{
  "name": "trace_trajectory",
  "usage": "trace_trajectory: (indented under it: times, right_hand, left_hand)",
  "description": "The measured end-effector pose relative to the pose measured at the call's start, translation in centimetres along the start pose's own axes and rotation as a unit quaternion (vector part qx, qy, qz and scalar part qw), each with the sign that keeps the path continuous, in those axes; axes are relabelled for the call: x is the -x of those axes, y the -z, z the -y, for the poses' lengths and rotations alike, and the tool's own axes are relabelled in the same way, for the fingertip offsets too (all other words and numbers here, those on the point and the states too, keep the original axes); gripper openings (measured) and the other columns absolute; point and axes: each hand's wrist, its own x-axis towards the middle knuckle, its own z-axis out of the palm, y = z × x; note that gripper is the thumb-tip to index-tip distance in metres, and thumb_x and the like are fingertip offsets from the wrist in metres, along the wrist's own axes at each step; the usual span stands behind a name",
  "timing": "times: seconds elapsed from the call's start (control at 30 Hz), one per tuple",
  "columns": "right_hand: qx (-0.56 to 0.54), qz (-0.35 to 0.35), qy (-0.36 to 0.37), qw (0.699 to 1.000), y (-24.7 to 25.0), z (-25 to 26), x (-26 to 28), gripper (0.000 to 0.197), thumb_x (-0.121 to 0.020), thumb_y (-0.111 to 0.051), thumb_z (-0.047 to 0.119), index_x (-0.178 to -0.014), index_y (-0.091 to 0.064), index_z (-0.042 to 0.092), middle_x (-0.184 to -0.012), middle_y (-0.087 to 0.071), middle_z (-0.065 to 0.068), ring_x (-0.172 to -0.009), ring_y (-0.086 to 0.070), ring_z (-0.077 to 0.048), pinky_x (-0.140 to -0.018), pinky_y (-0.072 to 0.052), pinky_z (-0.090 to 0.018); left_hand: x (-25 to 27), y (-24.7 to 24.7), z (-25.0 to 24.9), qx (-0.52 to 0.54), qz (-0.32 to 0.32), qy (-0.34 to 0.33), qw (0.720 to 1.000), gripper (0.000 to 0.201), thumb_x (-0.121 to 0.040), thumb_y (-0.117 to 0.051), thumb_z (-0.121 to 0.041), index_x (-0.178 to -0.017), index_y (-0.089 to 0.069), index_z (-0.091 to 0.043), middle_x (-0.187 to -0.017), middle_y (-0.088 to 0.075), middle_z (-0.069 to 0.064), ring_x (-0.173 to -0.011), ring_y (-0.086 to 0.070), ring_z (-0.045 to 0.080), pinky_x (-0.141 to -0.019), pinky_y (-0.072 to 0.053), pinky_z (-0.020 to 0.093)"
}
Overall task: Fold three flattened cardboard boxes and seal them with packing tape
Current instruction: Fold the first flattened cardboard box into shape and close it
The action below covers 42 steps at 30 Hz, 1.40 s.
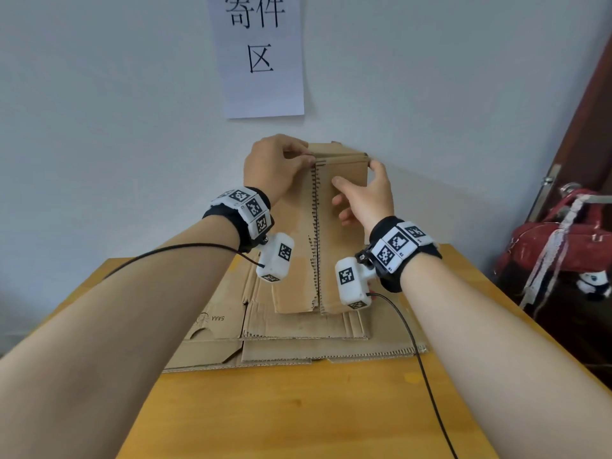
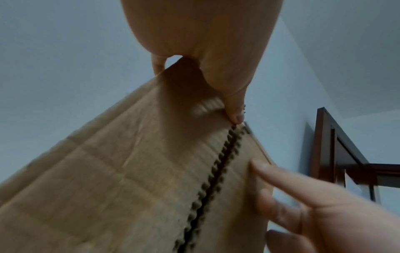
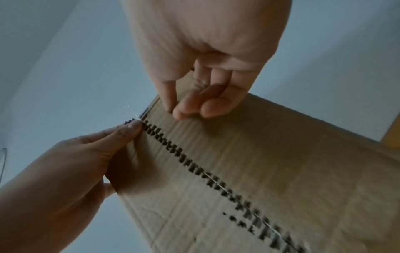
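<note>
At the centre of the frame, a brown cardboard box (image 1: 331,226) stands upright on flat cardboard sheets (image 1: 298,342) on the counter (image 1: 298,409), its two flaps meeting along a jagged seam. The left hand (image 1: 275,167) pinches its top-left corner; the right hand (image 1: 367,197) grasps the top-right edge.

Soft, even daylight fills the head view: the pale wall (image 1: 99,111) is bright, without glare, and shadows on the tabletop (image 1: 298,409) are faint. Straight lines bow toward the edges of that picture. Both wrist views are dimmer and bluish, the cardboard box (image 2: 108,171) smeared by motion blur, dark shadow under the left hand (image 2: 205,51).
</note>
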Motion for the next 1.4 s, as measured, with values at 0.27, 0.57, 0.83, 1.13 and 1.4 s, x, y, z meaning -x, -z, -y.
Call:
trace_trajectory:
  times: [0.27, 0.57, 0.83, 1.13, 1.4]
  right_hand:
    - [0.0, 0.014, -0.033, 0.999, -0.6, -0.8, -0.2, 0.052, -0.091, -0.067, 0.023, -0.13, -0.033, 0.035, -0.077, -0.077, -0.001, -0.05, -0.066, -0.028, -0.055, -0.061, -0.039]
    - [0.003, 0.016, -0.042, 0.999, -0.6, -1.2, 0.3, 0.059, -0.091, -0.066, 0.023, -0.136, -0.03, 0.036, -0.077, -0.077, -0.001, -0.05, -0.066, -0.028, -0.051, -0.058, -0.035]
    - [-0.008, 0.019, -0.049, 0.999, -0.2, -1.6, 0.8, 0.074, -0.092, -0.067, 0.027, -0.149, -0.022, 0.038, -0.078, -0.077, -0.003, -0.052, -0.066, -0.028, -0.051, -0.057, -0.033]
    - [-0.021, 0.045, -0.065, 0.997, 0.5, -2.1, 1.4, 0.066, -0.093, -0.068, 0.025, -0.145, -0.029, 0.034, -0.082, -0.078, -0.005, -0.055, -0.068, -0.029, -0.05, -0.056, -0.033]
    - [-0.044, -0.011, -0.04, 0.998, 2.0, -1.4, 2.8, 0.042, -0.096, -0.06, 0.017, -0.133, -0.043, 0.023, -0.083, -0.073, -0.007, -0.051, -0.063, -0.021, -0.05, -0.058, -0.034]
  left_hand:
    - [1.0, -0.7, 0.9, 0.002, -0.003, 0.011, 1.0, 0.009, -0.068, -0.078, -0.045, -0.068, -0.071, -0.051, -0.091, -0.072, -0.028, -0.094, -0.066, -0.001, -0.092, -0.052, 0.043]
    - [1.8, -1.1, 0.5, -0.073, 0.004, -0.016, 0.997, 0.007, -0.077, -0.076, -0.047, -0.077, -0.07, -0.05, -0.104, -0.066, -0.026, -0.111, -0.056, 0.007, -0.094, -0.043, 0.05]
    - [2.4, -1.7, -0.2, -0.133, 0.032, -0.036, 0.99, 0.008, -0.079, -0.075, -0.051, -0.081, -0.073, -0.043, -0.107, -0.057, -0.023, -0.114, -0.042, 0.011, -0.092, -0.037, 0.046]
    - [1.6, -0.9, -0.2, -0.161, 0.088, -0.021, 0.983, 0.02, -0.073, -0.077, -0.059, -0.065, -0.071, -0.041, -0.112, -0.061, -0.022, -0.114, -0.049, 0.012, -0.084, -0.049, 0.046]
    - [1.9, 2.4, -1.1, -0.096, 0.011, 0.029, 0.995, 0.016, -0.08, -0.077, -0.048, -0.077, -0.079, -0.033, -0.116, -0.068, -0.019, -0.107, -0.06, 0.01, -0.086, -0.052, 0.042]
